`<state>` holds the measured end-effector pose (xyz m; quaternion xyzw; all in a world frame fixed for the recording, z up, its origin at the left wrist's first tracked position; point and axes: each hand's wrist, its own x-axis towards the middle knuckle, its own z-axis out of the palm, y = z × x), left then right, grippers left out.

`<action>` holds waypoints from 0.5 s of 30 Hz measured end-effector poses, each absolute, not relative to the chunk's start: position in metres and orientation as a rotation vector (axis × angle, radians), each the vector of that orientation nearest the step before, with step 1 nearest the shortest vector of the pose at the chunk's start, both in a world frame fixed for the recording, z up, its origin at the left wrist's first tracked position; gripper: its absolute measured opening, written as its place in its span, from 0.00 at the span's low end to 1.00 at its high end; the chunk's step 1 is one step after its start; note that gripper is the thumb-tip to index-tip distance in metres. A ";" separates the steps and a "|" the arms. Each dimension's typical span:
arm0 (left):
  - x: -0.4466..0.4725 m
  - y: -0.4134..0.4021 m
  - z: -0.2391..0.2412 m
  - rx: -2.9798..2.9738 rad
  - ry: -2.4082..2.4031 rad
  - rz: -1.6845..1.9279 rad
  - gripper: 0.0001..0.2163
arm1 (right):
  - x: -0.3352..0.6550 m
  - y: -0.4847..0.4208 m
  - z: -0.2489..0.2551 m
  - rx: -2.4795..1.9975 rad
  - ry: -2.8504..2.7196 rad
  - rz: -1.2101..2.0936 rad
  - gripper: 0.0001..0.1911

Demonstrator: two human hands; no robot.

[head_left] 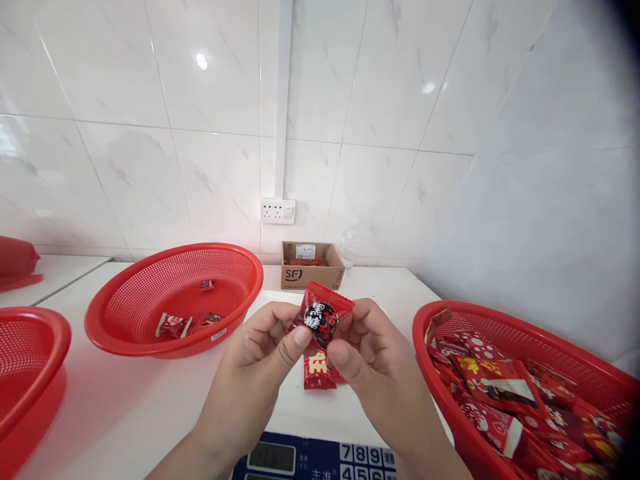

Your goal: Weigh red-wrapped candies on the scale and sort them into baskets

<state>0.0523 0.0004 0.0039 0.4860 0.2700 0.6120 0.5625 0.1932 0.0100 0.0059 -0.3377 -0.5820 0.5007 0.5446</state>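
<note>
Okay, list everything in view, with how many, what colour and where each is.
Held packet: 1, red with black label, between both hands
Lower packet: at least 1, red, just below the held one
Baskets: 3, red, left edge, left of centre, right
Loose packets: a few, red and white, left-of-centre basket
Piled packets: many, overlapping, mostly red, right basket
Box: 1, brown, by the wall, red contents inside
Bottle: 1, clear, beside the box
Scale: 1, blue, bottom edge
Socket: 1, white, on the wall
Unclear item: 1, red, far left
Tables: 2, white, beneath everything and far left
Wall: 1, white tiles, behind
Left hand, right hand: 2, bare, centre
</note>
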 end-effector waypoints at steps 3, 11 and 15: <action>0.052 0.002 0.002 1.134 0.665 1.437 0.04 | 0.192 0.011 0.008 -0.897 -1.477 1.188 0.15; 0.050 0.002 0.003 1.253 0.683 1.373 0.08 | 0.197 0.009 0.007 -0.856 -1.636 1.158 0.14; 0.051 -0.001 0.005 1.349 0.687 1.312 0.11 | 0.199 0.006 0.011 -0.823 -1.652 1.167 0.16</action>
